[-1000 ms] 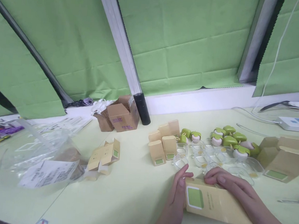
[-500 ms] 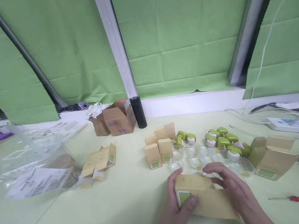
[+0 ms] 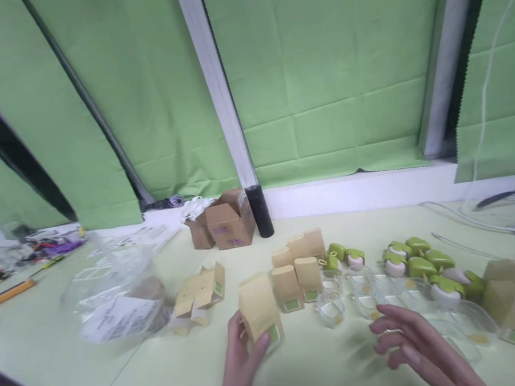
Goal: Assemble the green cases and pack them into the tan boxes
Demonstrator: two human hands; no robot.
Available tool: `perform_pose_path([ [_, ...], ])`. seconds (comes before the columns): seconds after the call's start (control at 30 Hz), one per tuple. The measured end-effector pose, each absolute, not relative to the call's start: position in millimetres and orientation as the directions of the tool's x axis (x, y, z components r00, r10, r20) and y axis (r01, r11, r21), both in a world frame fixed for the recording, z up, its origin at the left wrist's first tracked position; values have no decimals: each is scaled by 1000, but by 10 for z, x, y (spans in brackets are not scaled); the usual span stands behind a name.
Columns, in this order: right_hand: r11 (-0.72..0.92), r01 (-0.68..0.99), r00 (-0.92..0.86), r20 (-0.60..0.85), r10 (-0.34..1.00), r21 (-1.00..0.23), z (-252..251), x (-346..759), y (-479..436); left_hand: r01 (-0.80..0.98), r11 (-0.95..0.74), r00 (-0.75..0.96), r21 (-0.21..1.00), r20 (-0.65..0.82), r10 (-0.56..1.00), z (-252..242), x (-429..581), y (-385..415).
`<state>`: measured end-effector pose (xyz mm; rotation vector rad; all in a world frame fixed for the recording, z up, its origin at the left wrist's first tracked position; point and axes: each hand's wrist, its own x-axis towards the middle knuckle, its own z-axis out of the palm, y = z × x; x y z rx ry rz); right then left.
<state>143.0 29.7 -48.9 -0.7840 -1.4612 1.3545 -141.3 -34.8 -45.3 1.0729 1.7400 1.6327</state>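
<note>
My left hand grips a small tan cardboard box by its lower end; its flap stands up and a green label shows low on one side. Just behind it stands a group of similar tan boxes with raised flaps. My right hand is held over the table with its fingers apart and nothing in them. Beyond that hand lie several clear plastic trays. Several green-and-white rounded cases are clustered behind the trays.
Flattened tan boxes and a clear plastic bag with a printed label lie to the left. At the back stand an open brown carton and a black cylinder. More tan boxes are at the right.
My left hand has carried the tan box leftward and tipped it upright, beside the grouped boxes. My right hand has let go of it. The view has swung left.
</note>
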Motion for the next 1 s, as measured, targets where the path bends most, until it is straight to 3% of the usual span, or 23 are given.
perform_pose_path([
  [0.2, 166, -50, -254, 174, 952, -985, -685, 1385, 267, 561, 115, -443, 820, 180, 878, -393, -1670, 31],
  [0.37, 203, -18, -230, 202, 952, -979, -673, 1370, 298, 792, 264, -437, 550, 209, 875, -208, -1949, 81],
  [0.53, 229, -8, -360, 217, 907, -973, -590, 1397, 320, 864, 430, -501, 261, 373, 781, -18, -2428, 139],
  [0.67, 221, -16, -314, 215, 925, -975, -556, 1397, 285, 919, 378, -391, 108, 348, 852, -91, -2476, 130],
  [0.87, 236, 39, -453, 193, 870, -971, -505, 1466, 307, 847, 525, -507, 85, 430, 747, -166, -2454, 197],
  [1.0, 235, 59, -461, 182, 868, -970, -466, 1453, 252, 893, 425, -448, 146, 356, 820, -39, -2431, 89],
])
